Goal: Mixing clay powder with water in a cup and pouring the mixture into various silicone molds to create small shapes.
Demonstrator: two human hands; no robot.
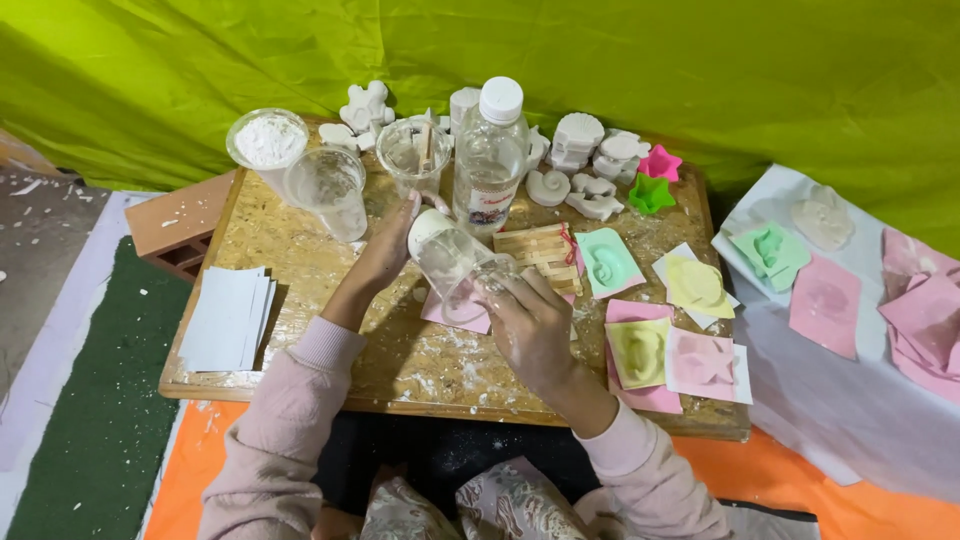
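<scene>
Head view: both hands grip a clear plastic cup (452, 262) tipped sideways, left hand (385, 255) at its white rim end, right hand (530, 325) hiding its base.

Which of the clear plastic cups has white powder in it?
The far-left cup, at the board's back corner: it holds white powder. The cup beside it and the one with sticks show no such heap.

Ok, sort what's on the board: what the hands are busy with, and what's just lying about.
In hand:
- tilted clear cup, held by left hand and right hand
- pink mould beneath it

Lying about:
- water bottle
- powder cup
- plaster figures
- paper stack
</scene>
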